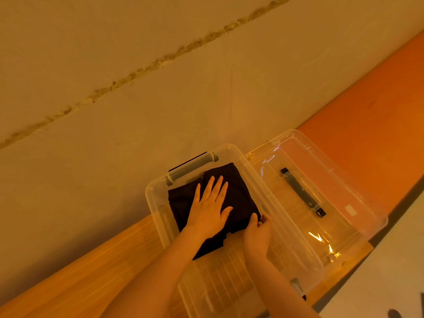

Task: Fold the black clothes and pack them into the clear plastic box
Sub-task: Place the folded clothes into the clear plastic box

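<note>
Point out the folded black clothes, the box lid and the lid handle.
folded black clothes (241, 191): head view, on bare fabric right of the flat hand.
box lid (358, 180): head view, on its clear panel near the far rim.
lid handle (302, 192): head view, on the middle of the grey bar.

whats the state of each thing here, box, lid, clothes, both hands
clear plastic box: open, on the wooden table, clothes at its far end
lid: off, lying beside the box on its right
black clothes: folded, inside the box, one edge trailing toward the person
left hand: flat, fingers spread, pressing on the clothes
right hand: pinching the clothes' near right corner
</note>
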`<state>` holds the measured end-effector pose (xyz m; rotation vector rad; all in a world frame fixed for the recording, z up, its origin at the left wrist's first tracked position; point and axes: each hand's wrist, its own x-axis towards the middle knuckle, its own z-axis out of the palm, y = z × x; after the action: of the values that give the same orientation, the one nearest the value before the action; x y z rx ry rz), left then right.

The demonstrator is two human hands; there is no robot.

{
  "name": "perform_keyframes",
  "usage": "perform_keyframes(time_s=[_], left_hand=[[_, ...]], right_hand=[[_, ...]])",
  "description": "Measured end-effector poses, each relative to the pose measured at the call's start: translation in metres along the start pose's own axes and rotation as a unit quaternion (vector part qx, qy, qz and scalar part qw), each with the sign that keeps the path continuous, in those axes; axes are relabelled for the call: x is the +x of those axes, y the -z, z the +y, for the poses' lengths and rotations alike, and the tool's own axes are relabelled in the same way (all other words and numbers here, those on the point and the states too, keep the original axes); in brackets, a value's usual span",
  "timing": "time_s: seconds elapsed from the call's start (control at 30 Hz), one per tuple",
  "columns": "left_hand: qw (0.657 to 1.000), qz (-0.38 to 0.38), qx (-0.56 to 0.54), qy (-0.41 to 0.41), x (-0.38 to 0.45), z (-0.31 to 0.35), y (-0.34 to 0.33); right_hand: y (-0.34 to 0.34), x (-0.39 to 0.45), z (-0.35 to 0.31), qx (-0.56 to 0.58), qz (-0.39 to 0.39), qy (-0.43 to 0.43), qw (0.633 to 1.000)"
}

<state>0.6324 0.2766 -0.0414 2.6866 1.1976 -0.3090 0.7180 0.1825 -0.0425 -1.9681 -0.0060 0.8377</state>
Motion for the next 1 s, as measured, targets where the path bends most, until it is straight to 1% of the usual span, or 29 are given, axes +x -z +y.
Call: perform_keyframes(time_s=[0.03,0.07,0.1,0.17,0.23,0.27,0.33,0.4,0.43,0.5,0.6,0.67,0.77,0.9,1.0], left_hand=[[1.000,-0.008,-0.001,0.001,0.000,0.003,-0.002],[1.000,-0.013,-0.003,0.003,0.000,0.006,-0.003],[1.000,-0.016,-0.008,0.004,-0.001,0.008,-0.004],[1.000,-0.005,-0.020,0.021,-0.005,0.008,-0.003],[0.997,0.021,-0.023,0.077,-0.012,0.004,-0.002],[0.993,0.024,-0.020,0.118,-0.016,0.001,-0.003],[0.982,0.012,-0.029,0.188,-0.021,-0.004,-0.006],[0.977,0.002,-0.043,0.208,-0.023,-0.009,-0.009],[0.977,0.003,-0.044,0.207,-0.023,-0.011,-0.010],[0.978,0.005,-0.044,0.204,-0.024,-0.015,-0.012],[0.977,0.000,-0.044,0.211,-0.028,-0.015,-0.014],[0.976,0.003,-0.044,0.213,-0.028,-0.013,-0.014],[0.976,0.007,-0.042,0.213,-0.027,-0.012,-0.017],[0.977,0.008,-0.041,0.211,-0.029,-0.011,-0.021],[0.976,0.008,-0.046,0.212,-0.029,-0.009,-0.022]], right_hand=[[0.003,-0.007,0.000,-0.065,0.008,0.066,0.996],[0.005,-0.014,0.000,-0.136,0.009,0.143,0.980],[0.006,-0.019,-0.001,-0.192,0.006,0.218,0.957],[0.002,-0.016,-0.010,-0.248,-0.012,0.332,0.910],[-0.010,0.000,-0.022,-0.297,-0.048,0.436,0.848],[-0.018,0.008,-0.030,-0.335,-0.088,0.466,0.814],[-0.036,0.024,-0.046,-0.429,-0.173,0.482,0.744],[-0.051,0.039,-0.049,-0.508,-0.222,0.485,0.677],[-0.057,0.046,-0.045,-0.521,-0.234,0.489,0.660],[-0.063,0.054,-0.034,-0.528,-0.229,0.498,0.648],[-0.065,0.061,-0.016,-0.529,-0.181,0.523,0.643],[-0.065,0.062,-0.016,-0.526,-0.177,0.531,0.640],[-0.063,0.065,-0.018,-0.527,-0.194,0.535,0.631],[-0.061,0.063,-0.018,-0.527,-0.198,0.520,0.643],[-0.060,0.061,-0.017,-0.512,-0.197,0.509,0.663]])
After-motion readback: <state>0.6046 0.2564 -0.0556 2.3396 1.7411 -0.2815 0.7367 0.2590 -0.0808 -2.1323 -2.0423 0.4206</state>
